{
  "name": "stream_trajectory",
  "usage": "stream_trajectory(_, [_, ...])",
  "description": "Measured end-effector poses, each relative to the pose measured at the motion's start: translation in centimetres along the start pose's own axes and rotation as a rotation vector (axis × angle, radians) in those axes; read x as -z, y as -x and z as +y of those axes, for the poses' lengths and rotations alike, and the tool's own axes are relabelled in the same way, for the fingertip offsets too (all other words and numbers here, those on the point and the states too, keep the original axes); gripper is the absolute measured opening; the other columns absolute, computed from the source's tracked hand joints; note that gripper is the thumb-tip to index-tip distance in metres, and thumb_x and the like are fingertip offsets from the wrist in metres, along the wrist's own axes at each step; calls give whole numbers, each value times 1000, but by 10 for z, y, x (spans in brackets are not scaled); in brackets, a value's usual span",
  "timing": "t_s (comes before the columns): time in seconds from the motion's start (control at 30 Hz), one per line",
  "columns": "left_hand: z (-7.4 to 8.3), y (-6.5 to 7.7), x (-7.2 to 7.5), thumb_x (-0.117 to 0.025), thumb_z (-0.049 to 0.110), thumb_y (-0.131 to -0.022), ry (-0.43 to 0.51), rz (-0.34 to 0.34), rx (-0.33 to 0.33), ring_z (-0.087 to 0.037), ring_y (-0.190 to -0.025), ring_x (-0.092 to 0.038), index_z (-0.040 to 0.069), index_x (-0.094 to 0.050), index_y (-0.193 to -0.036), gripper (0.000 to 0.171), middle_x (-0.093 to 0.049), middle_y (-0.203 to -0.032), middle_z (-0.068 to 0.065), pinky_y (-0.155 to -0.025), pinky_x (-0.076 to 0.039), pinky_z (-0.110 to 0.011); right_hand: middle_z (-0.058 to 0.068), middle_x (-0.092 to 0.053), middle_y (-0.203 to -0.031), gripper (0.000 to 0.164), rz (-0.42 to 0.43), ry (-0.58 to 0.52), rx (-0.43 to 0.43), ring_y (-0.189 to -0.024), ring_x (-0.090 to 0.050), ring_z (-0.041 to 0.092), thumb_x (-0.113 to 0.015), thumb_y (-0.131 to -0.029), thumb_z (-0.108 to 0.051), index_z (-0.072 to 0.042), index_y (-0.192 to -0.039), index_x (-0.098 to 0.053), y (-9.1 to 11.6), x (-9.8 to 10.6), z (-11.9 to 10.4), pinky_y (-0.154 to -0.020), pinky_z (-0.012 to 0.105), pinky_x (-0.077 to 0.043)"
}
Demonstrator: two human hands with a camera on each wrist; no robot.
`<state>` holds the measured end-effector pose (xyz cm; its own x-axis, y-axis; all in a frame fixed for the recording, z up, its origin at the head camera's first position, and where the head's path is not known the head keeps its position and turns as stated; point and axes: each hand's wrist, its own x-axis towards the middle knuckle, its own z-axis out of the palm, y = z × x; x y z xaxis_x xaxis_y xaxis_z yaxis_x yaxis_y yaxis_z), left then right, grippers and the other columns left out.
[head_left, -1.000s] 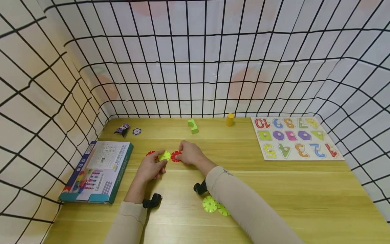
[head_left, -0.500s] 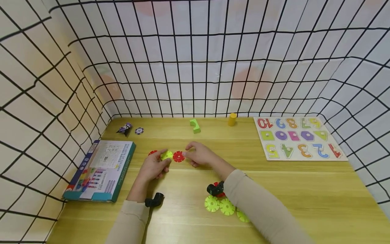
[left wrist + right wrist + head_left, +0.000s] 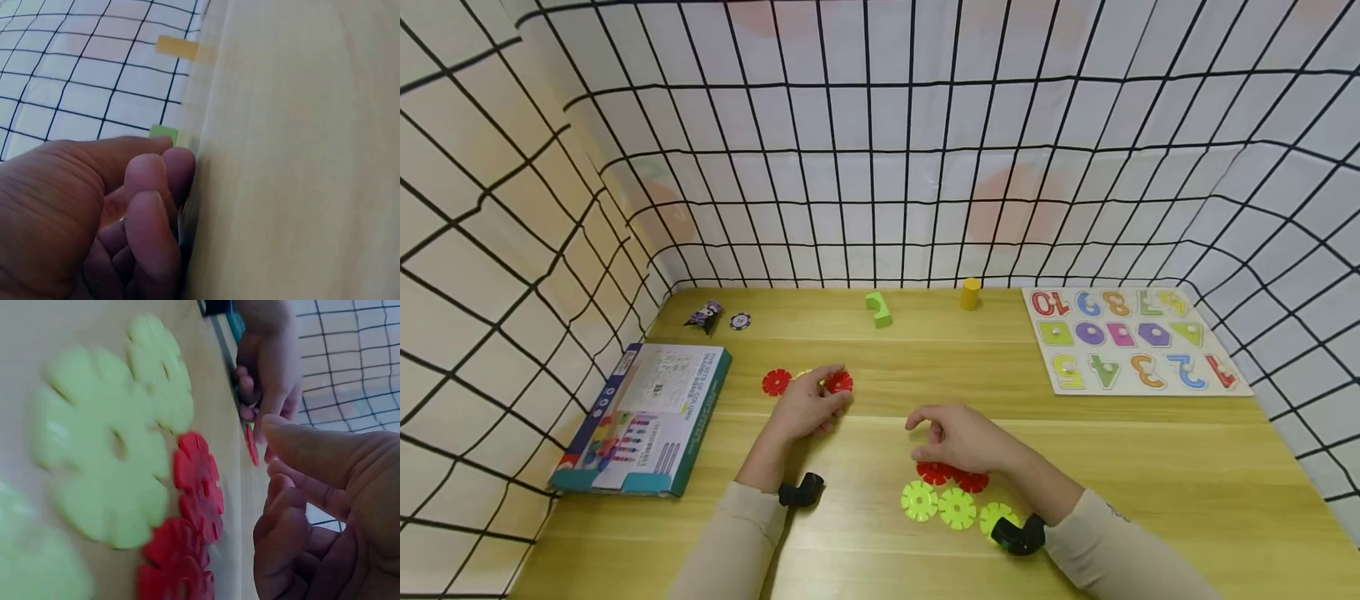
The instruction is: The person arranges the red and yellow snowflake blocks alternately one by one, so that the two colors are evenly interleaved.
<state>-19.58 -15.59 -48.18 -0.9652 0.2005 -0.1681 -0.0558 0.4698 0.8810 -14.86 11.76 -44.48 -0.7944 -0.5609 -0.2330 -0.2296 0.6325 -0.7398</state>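
Landmark: box (image 3: 655,417), flat, teal-edged, printed cover up; all posns ref'd to it.
L hand (image 3: 805,408): R of box, approx. level w/ its far half. Index reaches fwd, other fingers loosely bent; index & thumb sit at right red disc (image 3: 842,382). From my feeds I can't tell if it pinches that disc or only touches it.
Disc row: just R of box. Left red disc (image 3: 776,382) is nearest box, then yellow disc (image 3: 803,372), mostly hidden by L hand, then right red disc, partly covered.
R hand (image 3: 966,437): farther R of box, level w/ its near half. Thumb & index parted, rest loosely curled; I see nothing held.
Disc cluster: R of box, approx. level w/ its near edge. Red pair (image 3: 972,482) just beside R hand, lime trio (image 3: 957,502) lined up on near side of reds.
Back items: purple figure (image 3: 704,317) & chip (image 3: 741,321) just beyond box's far edge; green block (image 3: 882,319), then yellow cylinder (image 3: 970,295), farther R.
No. board (image 3: 1126,352): well R of box, set farther back.
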Motion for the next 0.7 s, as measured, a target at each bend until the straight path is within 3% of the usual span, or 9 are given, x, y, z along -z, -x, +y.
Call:
stream_trajectory(0.17, [-2,0,-3,-64,25,-87,-12,39,53,-19,-41,-54,21,-49,-134,49,-61,-61,-9,-41,-49,-32,-4,-55,-68,37,-67,3,11,-56,-48,10,-75,-77,-28,-21,-112,-63,24,-11,0,-50,25,-42])
stream_trajectory(0.3, [-3,-1,-3,-63,27,-88,-30,48,73,-18,-40,-53,22,-50,-133,47,-60,-61,-9,-41,-49,-32,-9,-50,-66,41,-80,79,39,-58,-45,6,-79,-72,-29,-26,-110,-64,34,-21,0,-54,22,-40])
stream_trajectory(0.43, [-3,-1,-4,-63,27,-89,-43,47,93,-18,-39,-52,24,-50,-133,46,-60,-60,-9,-41,-49,-31,-9,-42,-59,44,-65,163,49,-56,-40,6,-81,-69,-29,-28,-109,-63,38,-30,0,-57,22,-38])
stream_trajectory(0.57, [-2,0,-4,-63,27,-89,-29,41,106,-17,-39,-51,24,-50,-133,46,-60,-61,-9,-41,-49,-31,-9,-45,-65,43,-49,240,67,-63,-43,6,-81,-69,-29,-27,-108,-61,39,-33,-2,-66,23,-41])
stream_trajectory(0.7, [-1,0,-4,-63,27,-89,-19,42,112,-16,-39,-50,24,-50,-133,46,-60,-61,-10,-41,-49,-30,-8,-49,-74,42,-39,252,67,-68,-46,7,-82,-68,-30,-25,-103,-58,38,-33,-3,-65,24,-41])
